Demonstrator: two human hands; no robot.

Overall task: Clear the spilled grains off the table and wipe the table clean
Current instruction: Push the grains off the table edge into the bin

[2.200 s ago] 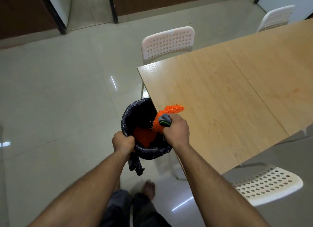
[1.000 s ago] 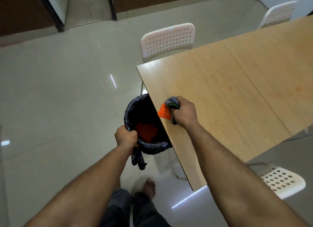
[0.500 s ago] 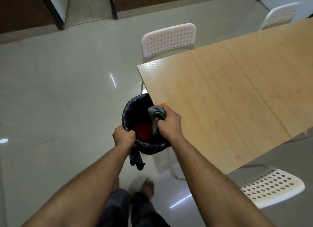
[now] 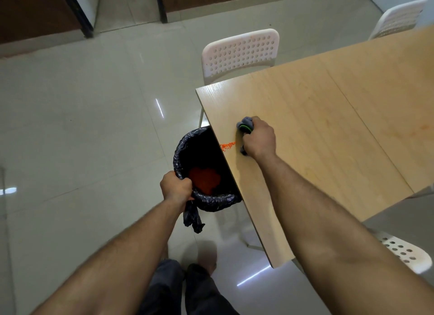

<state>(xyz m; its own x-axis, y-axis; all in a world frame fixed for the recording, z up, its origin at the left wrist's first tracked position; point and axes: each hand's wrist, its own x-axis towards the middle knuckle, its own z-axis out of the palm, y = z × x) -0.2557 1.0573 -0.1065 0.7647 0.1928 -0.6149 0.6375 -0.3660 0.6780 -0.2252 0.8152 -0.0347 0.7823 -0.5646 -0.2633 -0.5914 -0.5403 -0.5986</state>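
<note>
cloth (image 4: 245, 124) mostly hidden in fist, bin (image 4: 206, 200) partly under table (image 4: 328, 131)

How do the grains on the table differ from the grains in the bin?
The grains on the table are a thin, scattered streak near the edge; the grains in the bin form a big heap. Those on the table look brighter, those in the bin shadowed. Both are orange.

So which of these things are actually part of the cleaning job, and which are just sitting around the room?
Part of the job:
- orange grains near the table edge
- grey cloth, gripped by the right hand
- black-lined bin with grains inside, its rim gripped by the left hand

Just there:
- white chair behind the table
- second chair, far right
- third chair, near right
</note>
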